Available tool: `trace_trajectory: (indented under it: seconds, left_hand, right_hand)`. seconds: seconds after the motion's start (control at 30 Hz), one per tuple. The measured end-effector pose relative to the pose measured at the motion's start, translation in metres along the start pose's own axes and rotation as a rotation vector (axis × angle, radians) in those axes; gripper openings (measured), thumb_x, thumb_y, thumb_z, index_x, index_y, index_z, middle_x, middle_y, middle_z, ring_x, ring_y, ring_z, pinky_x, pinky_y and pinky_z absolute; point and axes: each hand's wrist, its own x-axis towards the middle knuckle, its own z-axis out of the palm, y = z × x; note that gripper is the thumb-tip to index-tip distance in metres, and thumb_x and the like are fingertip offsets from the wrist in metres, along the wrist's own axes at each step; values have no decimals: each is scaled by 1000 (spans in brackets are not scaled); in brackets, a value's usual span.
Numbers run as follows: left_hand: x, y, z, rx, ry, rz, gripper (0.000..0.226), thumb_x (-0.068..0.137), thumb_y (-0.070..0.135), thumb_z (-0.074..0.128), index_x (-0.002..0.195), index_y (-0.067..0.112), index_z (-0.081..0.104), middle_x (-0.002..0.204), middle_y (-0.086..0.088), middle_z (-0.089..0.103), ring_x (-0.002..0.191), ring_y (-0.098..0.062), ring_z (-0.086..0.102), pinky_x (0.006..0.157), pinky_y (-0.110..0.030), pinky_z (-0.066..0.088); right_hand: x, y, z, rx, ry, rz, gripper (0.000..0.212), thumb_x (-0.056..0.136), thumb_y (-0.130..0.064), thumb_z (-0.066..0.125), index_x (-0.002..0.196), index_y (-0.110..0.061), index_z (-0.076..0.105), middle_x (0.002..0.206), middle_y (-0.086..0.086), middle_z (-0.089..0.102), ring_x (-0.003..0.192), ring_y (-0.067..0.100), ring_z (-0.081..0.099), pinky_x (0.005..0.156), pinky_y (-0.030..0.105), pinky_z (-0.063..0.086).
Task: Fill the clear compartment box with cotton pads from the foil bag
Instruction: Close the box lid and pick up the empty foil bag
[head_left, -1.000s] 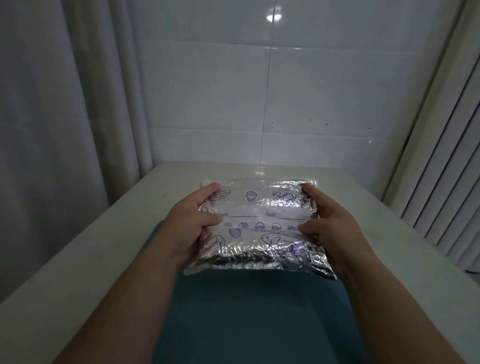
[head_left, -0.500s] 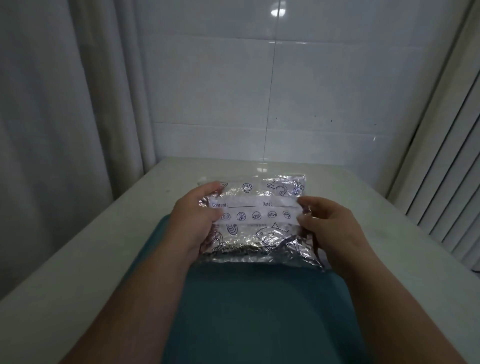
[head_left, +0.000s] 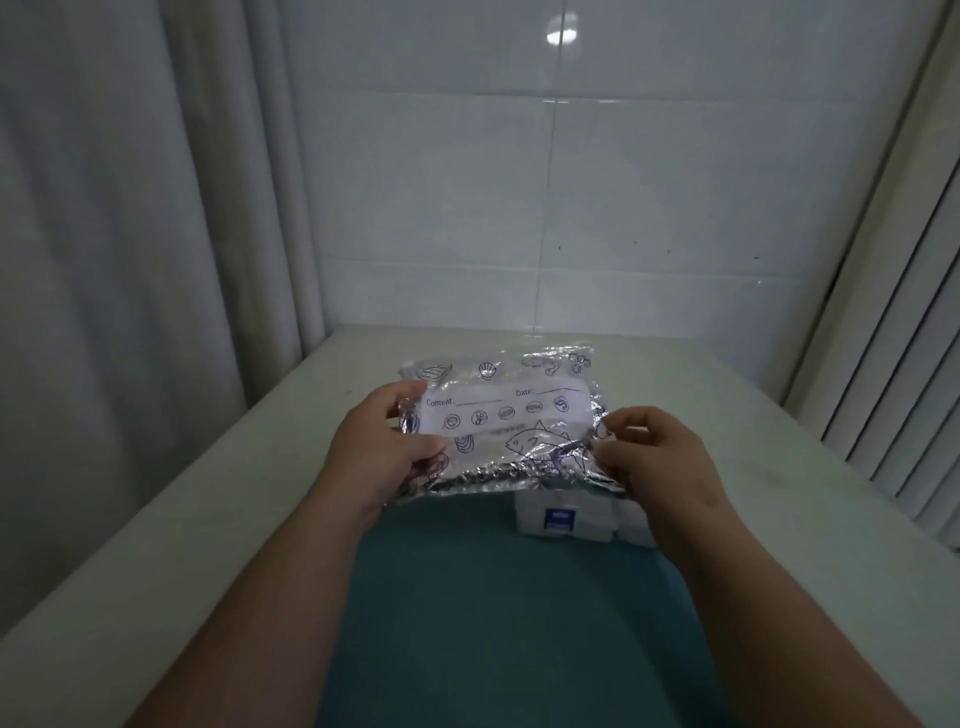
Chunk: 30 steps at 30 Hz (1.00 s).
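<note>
The work stood at its opening step: getting into the foil bag (head_left: 509, 415) before any pad could be moved. The bag was held up off the teal mat (head_left: 493, 623), printed face toward the camera, between both hands. The left hand (head_left: 384, 452) gripped its left edge with the thumb laid on the front. The right hand (head_left: 660, 457) pinched the crinkled lower right corner with its fingers curled in. Whether the bag's mouth was sealed or open could not be told.

Just under the bag's near edge, on the mat's right side, sat a pale box-like block (head_left: 558, 519) with a small blue label. It may well have been the compartment box, but its lid and cells were hidden by the bag and the right wrist.

The next move probably called for finding the seal along one edge and parting it with both hands, then reaching in for pads.

The mat lay on a pale surface (head_left: 208, 519), with a curtain (head_left: 130, 260) to the left, a tiled wall (head_left: 571, 208) behind and slatted blinds (head_left: 893, 364) to the right. Nothing seemed to block the hands; the bag itself covered the block.
</note>
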Motion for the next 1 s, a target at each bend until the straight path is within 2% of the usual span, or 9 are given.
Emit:
trace_trajectory:
  seconds: [0.07, 0.17, 0.27, 0.37, 0.53, 0.63, 0.73, 0.87, 1.0]
  left_hand:
    - [2, 3, -6, 69, 39, -14, 57, 76, -11, 71, 120, 25, 60, 118, -6, 63, 61, -17, 70, 45, -24, 52]
    - [10, 7, -18, 190, 135, -2, 60, 76, -11, 67, 124, 23, 59, 110, -9, 65, 57, -19, 68, 59, -37, 58]
    - [19, 8, -32, 406, 223, 2, 64, 77, -6, 56, 133, 23, 55, 123, -7, 60, 87, -25, 66, 78, -38, 56]
    - [26, 6, -47, 554, 234, -35, 61, 81, -2, 48, 138, 19, 52, 135, -8, 55, 112, -28, 56, 95, -37, 49]
    - [34, -5, -64, 721, 203, -60, 38, 84, -2, 44, 117, 8, 62, 115, -16, 63, 95, -32, 59, 81, -37, 54]
    - [38, -16, -66, 840, 182, -79, 41, 87, -2, 45, 126, 2, 57, 127, -19, 58, 109, -35, 56, 89, -34, 49]
    - [39, -29, -66, 967, 90, -117, 38, 90, 6, 50, 127, 6, 59, 131, -17, 56, 114, -32, 55, 87, -28, 42]
    - [38, -35, -65, 1152, 18, -108, 42, 90, 20, 50, 131, 22, 58, 149, -16, 37, 129, -33, 44, 104, -35, 40]
    - [33, -24, -53, 1220, -43, 167, 48, 99, 33, 42, 147, 26, 40, 163, -5, 11, 147, -24, 17, 118, -38, 21]
  right_hand:
    - [2, -4, 7, -71, -13, -29, 21, 76, 4, 72, 88, -14, 69, 76, 5, 70, 66, 21, 62, 63, 32, 51]
    - [5, -10, 24, -191, -67, -87, 24, 75, -3, 75, 94, -16, 71, 85, 5, 71, 70, 17, 66, 65, 28, 54]
    - [8, -12, 48, -339, -120, -134, 28, 77, -8, 73, 102, -19, 70, 86, -3, 68, 69, 11, 63, 60, 20, 51]
    - [10, -11, 72, -519, -162, -195, 29, 80, -19, 69, 108, -23, 68, 91, -4, 67, 82, 19, 65, 76, 30, 54]
    - [10, -5, 102, -941, -224, -303, 24, 88, -36, 55, 110, -33, 66, 107, -1, 71, 105, 24, 61, 95, 34, 42]
    - [11, 1, 111, -1200, -268, -373, 29, 93, -42, 46, 114, -33, 64, 110, -1, 68, 109, 25, 55, 94, 39, 31]
    - [10, 10, 116, -1397, -348, -378, 35, 93, -46, 44, 118, -28, 62, 115, 3, 58, 112, 29, 46, 95, 44, 30]
    - [8, 13, 121, -1428, -334, -446, 35, 90, -36, 50, 121, -25, 62, 121, 5, 51, 115, 29, 43, 97, 44, 31]
    - [9, 12, 130, -1301, -336, -541, 40, 92, -36, 43, 125, -18, 56, 128, 5, 53, 121, 26, 46, 104, 42, 31]
